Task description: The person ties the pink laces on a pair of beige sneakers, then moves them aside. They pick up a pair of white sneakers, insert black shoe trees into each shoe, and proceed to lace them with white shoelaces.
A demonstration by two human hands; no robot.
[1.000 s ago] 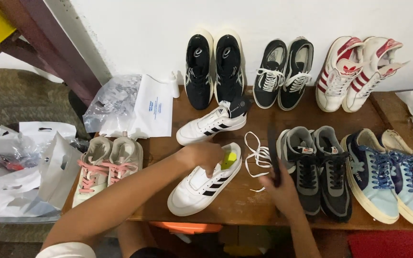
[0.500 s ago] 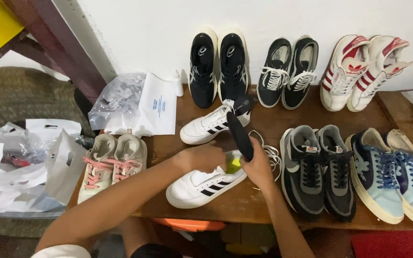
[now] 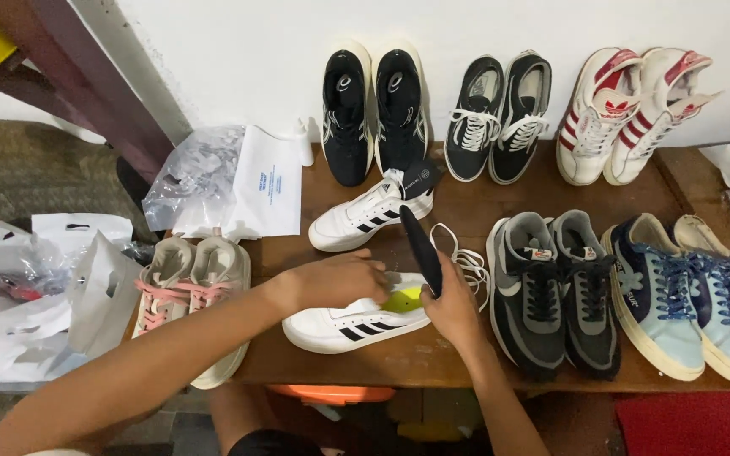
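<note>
Head view: the right hand (image 3: 454, 308) has raised the black insole (image 3: 422, 249) upright in a closed pinch — now just beside the white sneaker (image 3: 356, 317), which the left hand (image 3: 340, 283) covers with curled fingers — so the insole stands positioned at the shoe opening.

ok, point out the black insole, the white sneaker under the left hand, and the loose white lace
black insole (image 3: 421, 250), head view, mid-length of its dark surface
white sneaker (image 3: 344, 324), head view, side panel by the black stripes
loose white lace (image 3: 466, 260), head view, loops on the table
</note>
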